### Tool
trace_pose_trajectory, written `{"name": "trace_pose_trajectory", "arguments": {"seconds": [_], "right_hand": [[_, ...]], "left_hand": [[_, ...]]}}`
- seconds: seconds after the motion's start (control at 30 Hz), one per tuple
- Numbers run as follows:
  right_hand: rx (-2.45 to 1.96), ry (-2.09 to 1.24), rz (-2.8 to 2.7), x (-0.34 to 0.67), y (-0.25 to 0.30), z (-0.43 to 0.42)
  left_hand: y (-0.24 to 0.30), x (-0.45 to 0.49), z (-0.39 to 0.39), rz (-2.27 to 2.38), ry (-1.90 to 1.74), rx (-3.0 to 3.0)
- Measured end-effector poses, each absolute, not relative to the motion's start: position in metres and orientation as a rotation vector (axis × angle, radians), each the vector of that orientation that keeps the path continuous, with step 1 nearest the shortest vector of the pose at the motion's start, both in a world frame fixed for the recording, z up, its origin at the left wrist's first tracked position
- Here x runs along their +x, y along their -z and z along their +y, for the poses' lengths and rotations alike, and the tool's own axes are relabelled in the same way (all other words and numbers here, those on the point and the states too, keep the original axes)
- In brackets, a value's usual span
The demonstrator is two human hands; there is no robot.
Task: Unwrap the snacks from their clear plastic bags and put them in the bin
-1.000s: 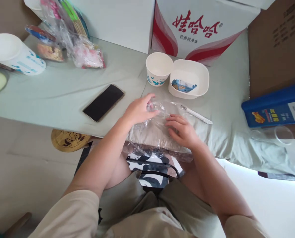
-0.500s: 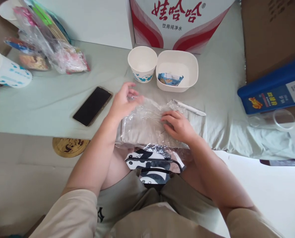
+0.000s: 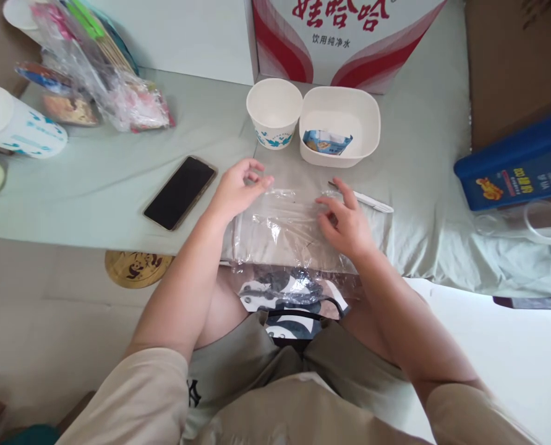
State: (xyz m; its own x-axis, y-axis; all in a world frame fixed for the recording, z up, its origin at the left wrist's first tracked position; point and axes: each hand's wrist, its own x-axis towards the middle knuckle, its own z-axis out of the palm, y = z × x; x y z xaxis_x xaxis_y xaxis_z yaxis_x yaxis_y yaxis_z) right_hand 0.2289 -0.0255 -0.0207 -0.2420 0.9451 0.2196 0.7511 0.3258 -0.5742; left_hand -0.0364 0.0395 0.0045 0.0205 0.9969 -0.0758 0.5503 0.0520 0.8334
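A clear plastic bag [image 3: 279,232] lies spread on the cloth in front of me, its near part hanging over the table edge above my lap. By its upper left corner is my left hand [image 3: 240,190], fingers loosely curled and thumb apart, with nothing visible held. My right hand [image 3: 347,222] rests on or just over the bag's right side, fingers spread. Just beyond its fingertips is a slim white tool [image 3: 375,203] with a dark tip, partly behind the index finger.
A paper cup [image 3: 274,114] and a white bowl [image 3: 365,127] holding a blue packet [image 3: 327,142] stand beyond the bag. A phone [image 3: 180,193] lies to the left. At right are a blue box [image 3: 511,164] and a clear plastic cup [image 3: 521,220]. A large carton [image 3: 344,59] stands behind.
The plastic bag lies flatter along its far edge. My right hand's index finger has stretched forward toward the slim white tool. The whole view has shifted slightly.
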Motion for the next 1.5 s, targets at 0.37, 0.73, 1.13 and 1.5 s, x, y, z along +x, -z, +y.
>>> {"name": "trace_pose_trajectory", "arguments": {"seconds": [0.37, 0.73, 1.13, 1.5], "right_hand": [[-1.406, -0.128, -2.164, 0.218, 0.005, -0.027], [-1.426, -0.363, -2.358, 0.217, 0.006, -0.016], [-1.582, -0.515, -1.986, 0.242, 0.003, -0.013], [-1.436, -0.657, -1.649, 0.242, -0.006, -0.014]], "left_hand": [[-0.027, -0.038, 0.026, 1.094, -0.324, 1.453], [-0.027, -0.030, 0.026, 1.196, -0.643, 1.518], [-0.013, -0.029, 0.034, 1.277, -0.439, 1.573], [-0.019, -0.033, 0.033, 1.246, -0.762, 1.453]]}}
